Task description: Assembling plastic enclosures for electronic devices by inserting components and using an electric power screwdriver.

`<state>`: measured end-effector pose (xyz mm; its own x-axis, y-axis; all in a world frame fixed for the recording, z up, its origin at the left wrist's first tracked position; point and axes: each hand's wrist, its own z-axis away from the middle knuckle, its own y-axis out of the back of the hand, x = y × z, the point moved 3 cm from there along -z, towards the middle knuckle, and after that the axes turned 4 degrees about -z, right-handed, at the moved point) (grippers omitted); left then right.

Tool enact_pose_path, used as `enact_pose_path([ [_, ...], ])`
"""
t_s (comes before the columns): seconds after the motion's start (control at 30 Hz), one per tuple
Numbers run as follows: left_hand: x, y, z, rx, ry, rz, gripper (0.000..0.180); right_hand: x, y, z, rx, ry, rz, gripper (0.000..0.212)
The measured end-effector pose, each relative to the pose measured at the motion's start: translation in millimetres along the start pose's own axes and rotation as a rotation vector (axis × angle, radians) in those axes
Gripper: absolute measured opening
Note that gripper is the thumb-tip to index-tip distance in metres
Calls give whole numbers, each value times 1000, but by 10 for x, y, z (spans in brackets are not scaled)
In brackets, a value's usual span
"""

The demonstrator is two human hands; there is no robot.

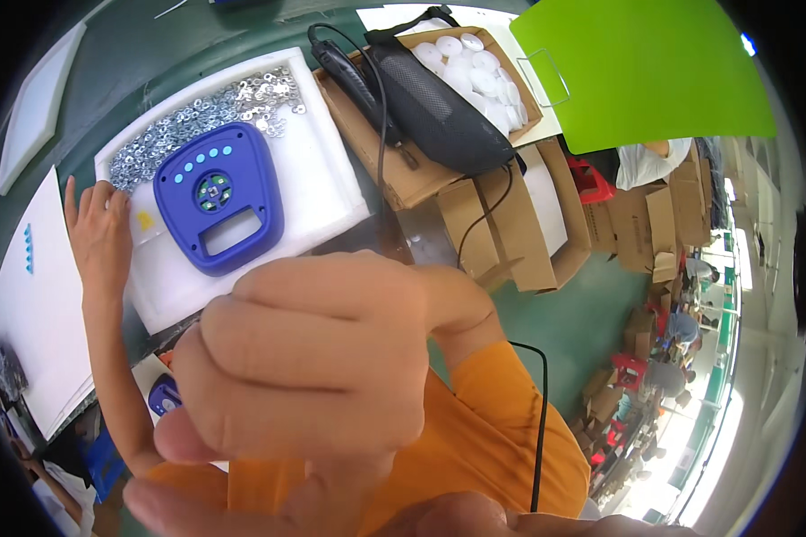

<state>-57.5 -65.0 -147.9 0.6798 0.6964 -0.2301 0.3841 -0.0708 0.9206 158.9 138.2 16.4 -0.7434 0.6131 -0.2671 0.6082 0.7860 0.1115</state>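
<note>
My left hand (104, 228) lies at the left rim of a white foam tray (318, 179). Its index finger is stretched out and the other fingers bend over by the rim, with nothing visible in them. Across the tray lies a blue plastic housing (175, 215) with a rectangular slot, a round opening showing green circuit board, and a row of light-blue dots. Small metal parts (166, 139) heap along the tray's far side. Close up, my right hand (304, 358) is raised with curled fingers; whatever is inside them is hidden. Blurred skin along the lower edge cannot be made out.
Behind the tray, a black mesh pouch (439, 107) and a corded black tool (345, 72) lie on a carton of white discs (484, 76). Cartons (501, 233) stand to the right, under a green board (645, 72). White sheets (40, 313) lie left; people are in the background.
</note>
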Motion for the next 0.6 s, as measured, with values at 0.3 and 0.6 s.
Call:
enact_pose_path([
  [0.3, -8, -122, 57, -29, -20, -29, 13, 23, 184, -90, 92, 50, 80, 25],
  [0.6, 137, 1, -116, 20, -34, -71, 11, 390, 529, 103, -246, 25, 189, 11],
])
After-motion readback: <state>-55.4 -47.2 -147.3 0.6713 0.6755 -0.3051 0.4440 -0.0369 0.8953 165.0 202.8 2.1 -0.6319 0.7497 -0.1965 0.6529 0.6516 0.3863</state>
